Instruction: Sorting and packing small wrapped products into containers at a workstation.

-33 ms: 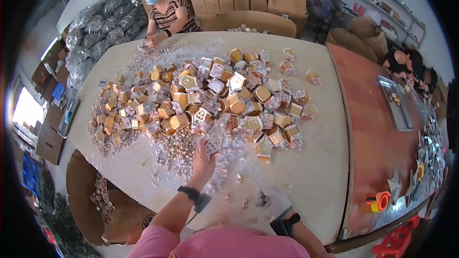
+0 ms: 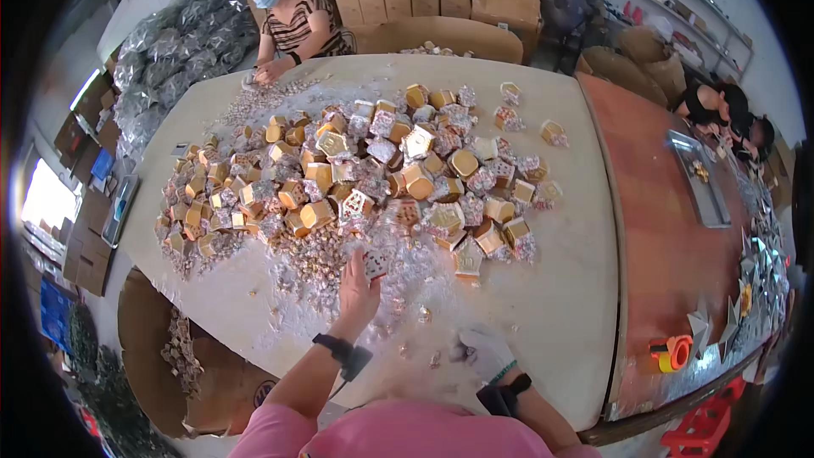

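Note:
Near the front of the heap, my bare left hand [image 2: 359, 293] is closed on a small house-shaped ornament [image 2: 376, 265] with a pale, dark-dotted face. Loose small beads [image 2: 318, 259] lie just beyond and left of it. My right hand [image 2: 487, 354], in a white glove with grey fingertips, is low over the table at the near right, apart from the ornament. Its fingers look curled together; what they hold, if anything, cannot be made out. A heap of gold and white house-shaped ornaments [image 2: 417, 180], many coated with beads, spreads across the table [image 2: 560, 288].
An open cardboard box [image 2: 148, 356] stands at the near left, below the table edge. A reddish-brown table [image 2: 661, 271] adjoins on the right, bearing an orange tape roll [image 2: 672, 354] and a metal tray [image 2: 699, 182]. A masked person [image 2: 292, 21] works at the far left edge.
My right hand, smeared by motion before, now shows clearly and sits slightly higher over the table. My left hand keeps the ornament in nearly the same place.

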